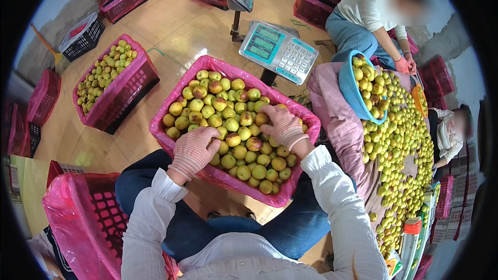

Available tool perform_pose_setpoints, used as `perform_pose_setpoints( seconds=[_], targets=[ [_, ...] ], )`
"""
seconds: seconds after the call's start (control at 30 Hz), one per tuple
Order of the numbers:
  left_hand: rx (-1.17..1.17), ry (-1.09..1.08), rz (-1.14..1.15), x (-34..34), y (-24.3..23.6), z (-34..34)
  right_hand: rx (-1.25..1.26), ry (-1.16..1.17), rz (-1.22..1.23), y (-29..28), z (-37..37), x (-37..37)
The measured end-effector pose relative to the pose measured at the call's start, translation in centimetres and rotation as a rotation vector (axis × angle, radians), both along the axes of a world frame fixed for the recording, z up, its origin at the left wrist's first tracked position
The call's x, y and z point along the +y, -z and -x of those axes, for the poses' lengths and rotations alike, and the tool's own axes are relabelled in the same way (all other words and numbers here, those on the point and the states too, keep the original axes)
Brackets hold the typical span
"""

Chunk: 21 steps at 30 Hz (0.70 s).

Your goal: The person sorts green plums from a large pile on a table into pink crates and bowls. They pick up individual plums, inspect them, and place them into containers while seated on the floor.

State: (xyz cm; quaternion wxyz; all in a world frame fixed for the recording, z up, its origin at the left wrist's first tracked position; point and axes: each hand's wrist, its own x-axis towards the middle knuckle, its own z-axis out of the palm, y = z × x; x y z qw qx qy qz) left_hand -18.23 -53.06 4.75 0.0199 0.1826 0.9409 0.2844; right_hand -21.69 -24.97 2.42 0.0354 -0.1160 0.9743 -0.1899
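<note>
A crate lined with pink plastic (280, 199) holds several yellow-green fruits (231, 114), some with reddish-brown patches, in front of me. My left hand (195, 153), in a pink-striped glove, rests on the fruit at the crate's near left, fingers loosely curved and apart. My right hand (284, 130), gloved alike, lies on the fruit toward the right side, fingers bent and spread. I make out nothing held in either hand; some fingertips are hidden among the fruit. A digital scale (282, 57) stands just beyond the crate.
Another filled crate (124, 98) is at left, near an empty pink-lined crate (67, 212). At right, a cloth-covered surface (337, 103) bears loose fruit and a blue basket (347, 88). Two people (360, 15) (448, 135) sit on that side. Stacked crates (319, 0) line the back.
</note>
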Motion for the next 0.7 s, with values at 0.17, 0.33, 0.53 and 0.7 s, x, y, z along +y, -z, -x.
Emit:
perform_pose_setpoints(
  seconds=[0.17,0.33,0.53,0.7],
  targets=[
    [0.027,0.013,0.042,0.7,0.6,0.2,0.04,0.028,0.175,-0.8,0.2,3.4],
    [0.025,0.045,0.099,2.4,0.3,0.7,0.166,-0.065,0.135,1.1,-0.1,2.1],
    [0.019,0.021,0.091,2.6,0.0,1.0,0.165,-0.061,-0.064,1.6,-0.1,-0.5],
    [0.039,0.04,0.071,2.2,0.4,1.0,0.171,0.002,-0.294,2.4,-0.1,-1.6]
  ],
)
